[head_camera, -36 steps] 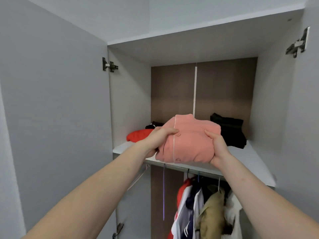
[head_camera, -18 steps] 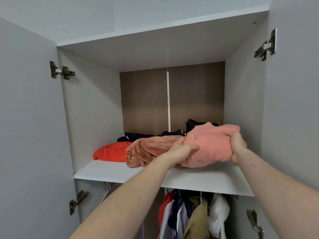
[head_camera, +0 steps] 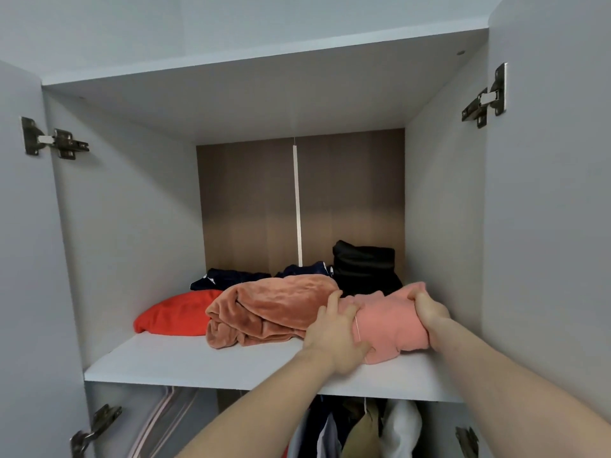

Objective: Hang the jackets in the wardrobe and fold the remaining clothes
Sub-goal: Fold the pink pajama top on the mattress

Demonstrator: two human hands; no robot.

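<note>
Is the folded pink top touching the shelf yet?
Touching. In the head view the pink top rests its lower edge on the shelf, with no gap.

1. Two bare forearms reach in from the bottom edge of the view, with no sleeves showing on either.
2. The left hand [head_camera: 334, 338] wears no glove, ring or watch.
3. The right hand [head_camera: 429, 309] is likewise uncovered, wrist bare.

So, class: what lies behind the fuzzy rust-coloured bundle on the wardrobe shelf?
Behind the rust bundle lie dark navy clothes, partly visible, and a black folded stack towards the right. Their lower parts are hidden.
</note>
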